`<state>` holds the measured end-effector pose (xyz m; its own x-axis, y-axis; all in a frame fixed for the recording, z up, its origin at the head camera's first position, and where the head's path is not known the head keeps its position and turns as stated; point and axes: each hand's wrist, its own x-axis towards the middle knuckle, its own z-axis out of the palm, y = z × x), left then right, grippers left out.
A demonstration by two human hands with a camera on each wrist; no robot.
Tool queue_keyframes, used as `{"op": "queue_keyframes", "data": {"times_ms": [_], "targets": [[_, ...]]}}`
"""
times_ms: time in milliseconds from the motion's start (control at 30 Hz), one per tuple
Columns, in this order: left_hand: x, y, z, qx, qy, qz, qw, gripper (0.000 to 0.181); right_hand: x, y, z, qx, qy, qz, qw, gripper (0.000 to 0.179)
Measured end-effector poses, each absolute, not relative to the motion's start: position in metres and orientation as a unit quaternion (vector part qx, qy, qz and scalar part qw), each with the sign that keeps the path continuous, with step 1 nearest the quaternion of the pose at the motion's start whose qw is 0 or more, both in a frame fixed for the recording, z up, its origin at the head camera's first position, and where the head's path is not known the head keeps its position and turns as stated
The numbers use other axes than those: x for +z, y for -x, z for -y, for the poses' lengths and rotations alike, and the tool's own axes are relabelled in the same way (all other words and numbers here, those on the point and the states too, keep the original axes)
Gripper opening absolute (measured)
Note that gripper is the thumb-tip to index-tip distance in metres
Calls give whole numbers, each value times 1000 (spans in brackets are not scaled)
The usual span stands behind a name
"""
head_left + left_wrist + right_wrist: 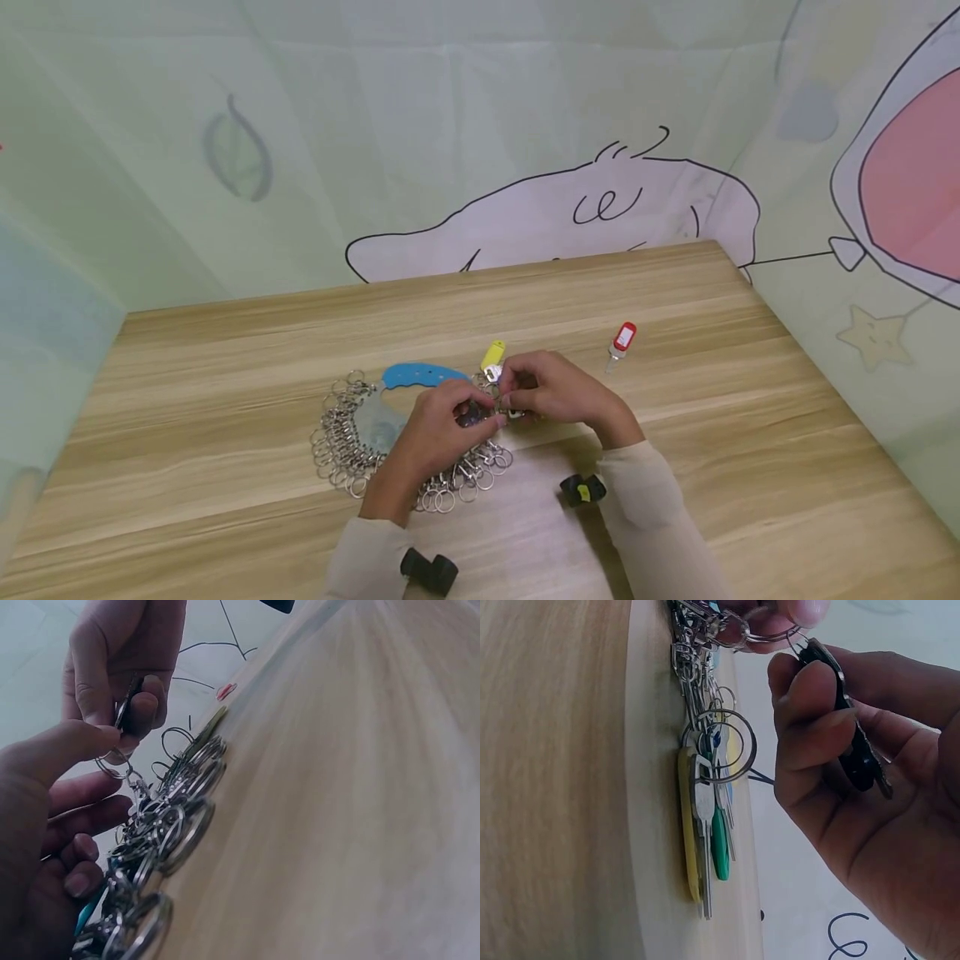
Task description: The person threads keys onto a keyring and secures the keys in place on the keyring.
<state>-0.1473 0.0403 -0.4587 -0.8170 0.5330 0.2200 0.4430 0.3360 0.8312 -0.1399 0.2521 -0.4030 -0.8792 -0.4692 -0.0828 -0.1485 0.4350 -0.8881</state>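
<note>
My left hand [438, 429] pinches a metal split ring [110, 766] between thumb and fingertips, and the ring hangs from a snap hook in the bunch. My right hand [553, 388] holds a key with a black tag [857, 754] in its curled fingers, the tag's small ring right at the split ring. Under the hands lies a large key holder with a blue handle [422, 374], strung with several snap hooks and rings [334, 454]. Beside the right hand are a yellow key tag [492, 355] and, in the right wrist view, a green key tag [720, 847].
A key with a red tag [624, 337] lies apart on the wooden table [247, 517], to the right of the hands. Behind the table hangs a printed cloth [420, 125]. Black wrist straps [582, 490] sit by both sleeves.
</note>
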Motion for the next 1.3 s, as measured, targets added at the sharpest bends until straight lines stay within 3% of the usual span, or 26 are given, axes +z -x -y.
{"op": "queue_keyframes", "data": {"times_ms": [267,1300], "targets": [[-461,149,-41,480,-328,-813,42,28,-404,140,-252,-515,165,-825,167,8],[-460,149,-40,494,-338,-801,18,20,-404,141,-252,-519,152,-825,164,8]]}}
